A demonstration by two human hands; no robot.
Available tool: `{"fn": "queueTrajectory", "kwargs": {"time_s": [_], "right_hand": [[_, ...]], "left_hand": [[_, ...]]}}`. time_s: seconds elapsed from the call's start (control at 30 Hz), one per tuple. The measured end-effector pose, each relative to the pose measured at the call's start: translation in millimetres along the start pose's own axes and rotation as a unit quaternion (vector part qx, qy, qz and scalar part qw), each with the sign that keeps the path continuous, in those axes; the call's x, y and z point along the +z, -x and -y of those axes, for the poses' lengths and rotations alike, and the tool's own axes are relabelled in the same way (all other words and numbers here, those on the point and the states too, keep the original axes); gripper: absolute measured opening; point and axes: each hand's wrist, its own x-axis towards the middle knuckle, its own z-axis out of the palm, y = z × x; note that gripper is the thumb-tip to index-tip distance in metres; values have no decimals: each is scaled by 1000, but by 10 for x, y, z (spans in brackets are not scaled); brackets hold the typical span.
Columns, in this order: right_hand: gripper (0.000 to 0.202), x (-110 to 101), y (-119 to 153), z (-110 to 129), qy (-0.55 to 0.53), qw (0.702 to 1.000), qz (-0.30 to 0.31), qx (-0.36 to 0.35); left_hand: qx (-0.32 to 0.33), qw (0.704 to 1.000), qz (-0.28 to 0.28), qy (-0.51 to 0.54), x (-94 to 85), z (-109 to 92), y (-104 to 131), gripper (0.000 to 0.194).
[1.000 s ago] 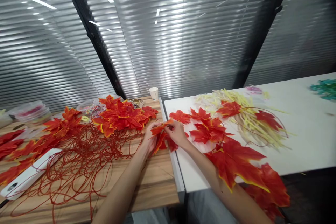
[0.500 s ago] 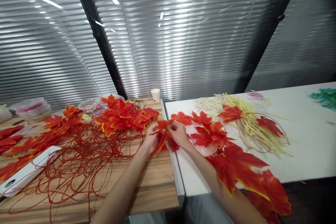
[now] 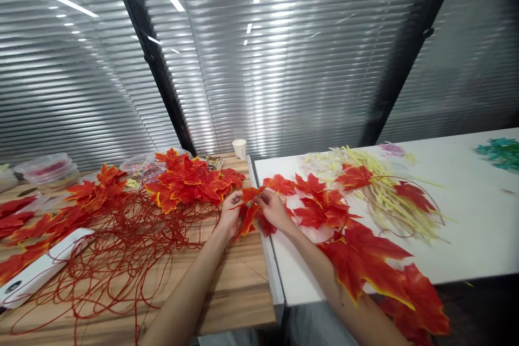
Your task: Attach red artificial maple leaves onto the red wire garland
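Note:
Both hands meet over the seam between two tables, around a red artificial maple leaf point(image 3: 248, 218). My left hand point(image 3: 230, 213) pinches the leaf from its left side, fingers closed. From the right, my right hand point(image 3: 272, 207) has thumb and fingers pressed together at the leaf's stem end; what lies between the fingertips is too small to make out. A tangle of thin red cord point(image 3: 130, 243) spreads to the left of my left forearm. Strung red leaves point(image 3: 365, 254) trail on the right, lying over and beside my right forearm and hanging past the table edge.
A heap of maple leaves point(image 3: 190, 178) lies behind the cord, near a paper cup point(image 3: 239, 149). A white elongated device point(image 3: 48, 266) and plastic tubs point(image 3: 47, 168) sit at left. Yellow strips point(image 3: 389, 200) and a green pile point(image 3: 500, 152) are on the white table point(image 3: 478, 221).
The view has shifted very slightly. Both hands stay at the leaf, with only small finger movement; the leaves and cord lie as before.

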Motion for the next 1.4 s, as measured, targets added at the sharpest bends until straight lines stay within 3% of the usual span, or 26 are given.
{"fn": "queueTrajectory", "kwargs": {"time_s": [0.27,0.47,0.8,1.4], "right_hand": [[8,14,-6,-11,-40,999,8,-10],[11,-14,-4,6,-12,1000,-14,-23],[16,-38,15,158,-14,998,-1,-62],[22,-30,15,90,-32,998,17,-48]], "left_hand": [[-12,1000,6,-22,32,-91,30,23],[-20,999,-7,-45,94,-207,93,27],[-23,996,3,-85,63,-168,75,24],[-29,994,4,-102,93,-204,92,25]]}}
